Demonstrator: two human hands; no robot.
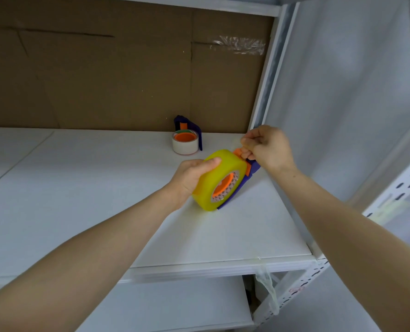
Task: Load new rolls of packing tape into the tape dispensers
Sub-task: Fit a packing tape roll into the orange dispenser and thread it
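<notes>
A thick yellow roll of packing tape (213, 173) sits on the orange hub of a blue tape dispenser (237, 188), held just above the white shelf (103, 188). My left hand (192, 176) grips the roll from the left, thumb on its top rim. My right hand (266, 147) pinches the loose clear end of the tape at the dispenser's orange front end. Farther back, a second blue dispenser (187, 137) with a paler, thinner roll stands against the cardboard.
A brown cardboard sheet (103, 75) backs the shelf. A white metal upright (266, 75) and a translucent sheet close the right side. A slotted post (390, 190) stands at the right. A lower shelf (175, 305) shows below the front edge.
</notes>
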